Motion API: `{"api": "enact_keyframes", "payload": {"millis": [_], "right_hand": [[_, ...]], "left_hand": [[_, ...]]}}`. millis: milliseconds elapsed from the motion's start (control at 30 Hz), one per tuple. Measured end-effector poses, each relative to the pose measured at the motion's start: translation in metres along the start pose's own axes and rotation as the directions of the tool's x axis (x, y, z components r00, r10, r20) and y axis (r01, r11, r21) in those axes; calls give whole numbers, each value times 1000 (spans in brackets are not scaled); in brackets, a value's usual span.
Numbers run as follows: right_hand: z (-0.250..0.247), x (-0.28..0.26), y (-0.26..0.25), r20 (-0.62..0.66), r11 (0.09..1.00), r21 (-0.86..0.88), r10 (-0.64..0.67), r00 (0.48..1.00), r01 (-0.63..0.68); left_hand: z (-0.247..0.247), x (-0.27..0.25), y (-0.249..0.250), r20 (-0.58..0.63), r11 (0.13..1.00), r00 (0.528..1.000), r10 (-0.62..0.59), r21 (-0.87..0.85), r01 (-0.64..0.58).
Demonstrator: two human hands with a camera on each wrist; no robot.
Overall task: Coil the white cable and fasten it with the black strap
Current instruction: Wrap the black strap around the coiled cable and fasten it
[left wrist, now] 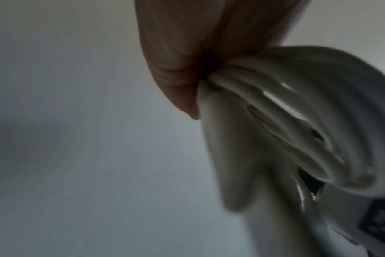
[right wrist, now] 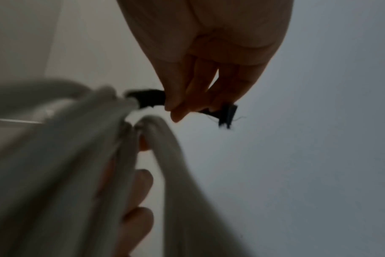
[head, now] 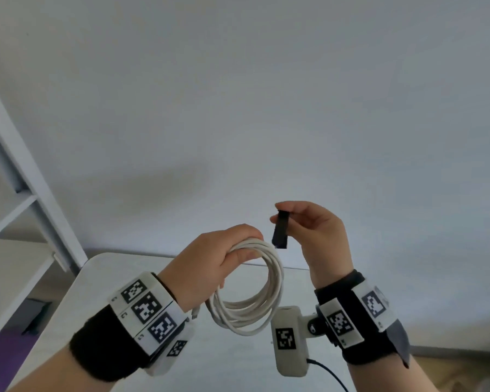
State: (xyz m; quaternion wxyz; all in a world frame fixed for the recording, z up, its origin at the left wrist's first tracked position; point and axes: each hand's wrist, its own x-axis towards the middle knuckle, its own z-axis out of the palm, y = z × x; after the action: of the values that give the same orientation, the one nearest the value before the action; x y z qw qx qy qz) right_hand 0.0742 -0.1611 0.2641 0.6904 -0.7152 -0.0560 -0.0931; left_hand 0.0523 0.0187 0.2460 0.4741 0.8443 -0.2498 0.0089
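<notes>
The white cable [head: 269, 292] hangs as a round coil of several loops in mid-air, above the table. My left hand [head: 224, 256] grips the top of the coil, fingers curled round the bundled strands [left wrist: 275, 107]. One cable end with a plug [head: 195, 312] dangles below that wrist. My right hand [head: 309, 222] is raised just right of the coil and pinches the upper end of the black strap [head: 280, 230] between thumb and fingertips. The strap hangs down, its lower end close to the coil's top. In the right wrist view the strap [right wrist: 150, 100] nears the cable [right wrist: 81, 147].
A white table [head: 111, 281] lies below the hands, its rounded far corner at the left. A white shelf frame [head: 26, 179] stands at the left against a plain wall. A dark cord [head: 328, 372] runs from the right wrist camera [head: 289, 340].
</notes>
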Motion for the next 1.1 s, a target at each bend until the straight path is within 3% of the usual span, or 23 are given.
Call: {"api": "enact_keyframes", "payload": {"millis": [100,267,500,633,933,1100], "right_hand": [[-4,-3,-5,-43,997,-81,5,999,-9],[-7,-5,-3,-7,990,-130,53,999,-53],[-2,-13,1,111,993,-103,-43,993,55],[0,-12,6,72,997,-81,12,997,-6],[-4,-15,4,245,991,-6,132,961,-135],[-5,-19,0,308,972,110,167,936,-210]], "left_hand": [[3,6,12,17,998,998,62,11,-63],[3,10,18,7,993,993,116,28,-116],[2,7,15,-49,993,993,108,52,-105],[3,5,15,-39,996,995,90,28,-89],[-2,2,15,-39,997,996,82,-9,-82],[-7,2,18,-109,996,991,81,-26,-84]]}}
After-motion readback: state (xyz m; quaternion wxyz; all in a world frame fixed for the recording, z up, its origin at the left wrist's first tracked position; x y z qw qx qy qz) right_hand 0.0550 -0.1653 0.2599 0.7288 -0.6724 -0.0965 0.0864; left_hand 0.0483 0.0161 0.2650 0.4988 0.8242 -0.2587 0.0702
